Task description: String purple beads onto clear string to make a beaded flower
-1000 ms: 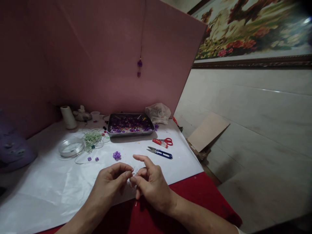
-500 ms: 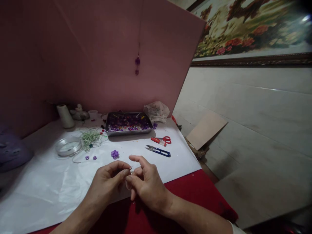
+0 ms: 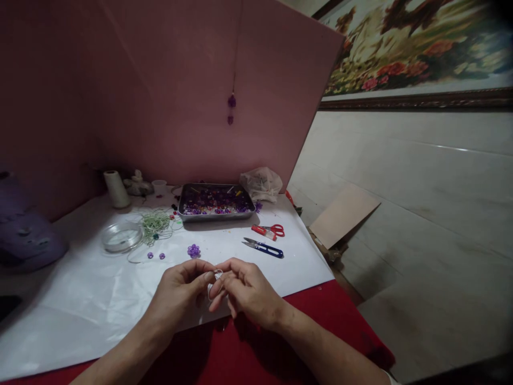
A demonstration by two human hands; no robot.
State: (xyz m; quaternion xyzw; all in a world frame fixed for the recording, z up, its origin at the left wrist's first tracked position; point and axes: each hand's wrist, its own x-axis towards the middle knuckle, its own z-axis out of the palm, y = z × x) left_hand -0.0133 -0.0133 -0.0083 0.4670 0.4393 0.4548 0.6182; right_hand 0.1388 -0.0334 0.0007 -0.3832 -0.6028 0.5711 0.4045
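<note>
White strand (image 3: 217,274), thin and slightly curled, sits between the two hands above the near part of the white-covered counter (image 3: 92,305). Thumb and forefinger of the left hand (image 3: 182,286) come together at the tips and appear to pinch one part of it. On the right hand (image 3: 250,291) the fingers are bent and bunched, the thumb lying against them, with a loop showing beside the fingertips; whether that hand grips the strand or only guides it, I can't make out. The fingertips of both hands nearly meet.

Judging by this pose, the step in hand is fine strand work: forming or adjusting a small loop, perhaps a knot. What the next move calls for, I would say, is a steady left pinch while the right fingers keep the loop from slipping, then even tension on both sides.

Just beyond the hands lies a purple beaded cluster (image 3: 194,251), with a purple bead (image 3: 162,256) and its twin to the left of it. Blue-handled thread snips (image 3: 264,248) rest to the right, near red-handled scissors (image 3: 278,230). Farther back stands a metal tray (image 3: 218,217) of mostly purple beads.
</note>
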